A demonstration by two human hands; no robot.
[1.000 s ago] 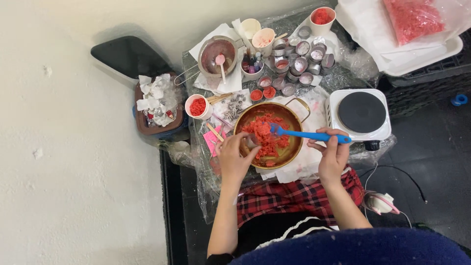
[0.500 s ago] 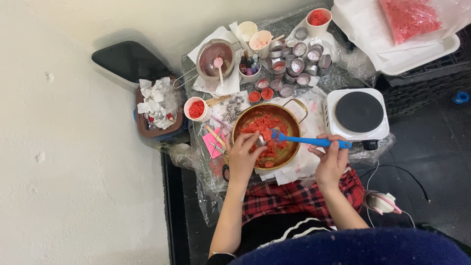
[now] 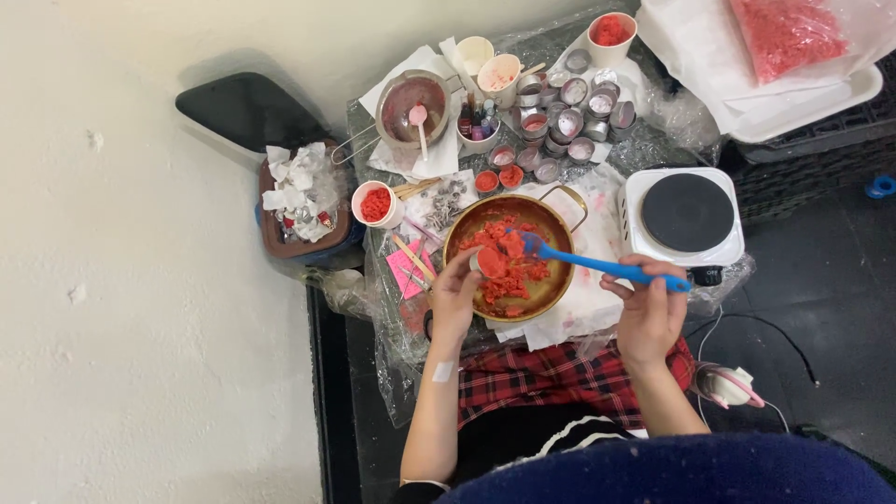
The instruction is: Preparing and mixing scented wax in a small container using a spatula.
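A brass pot (image 3: 553, 281) with red wax chunks (image 3: 504, 259) sits in the middle of a plastic-covered table. My right hand (image 3: 647, 310) grips the handle of a blue spatula (image 3: 597, 265), whose blade rests in the wax. My left hand (image 3: 456, 295) holds a small round tin (image 3: 484, 261) filled with red wax over the pot's left side, just left of the spatula blade.
A white hot plate (image 3: 686, 215) stands right of the pot. Several small metal tins (image 3: 569, 103) cluster behind it, with white cups (image 3: 375, 203) of red wax, a steel pitcher (image 3: 411, 103) and a tray with a red bag (image 3: 789, 33). A brown bin (image 3: 299, 201) stands left.
The left hand has tilted the small tin over the pot, and the spatula blade has shifted a little in the wax. The view has drifted slightly.
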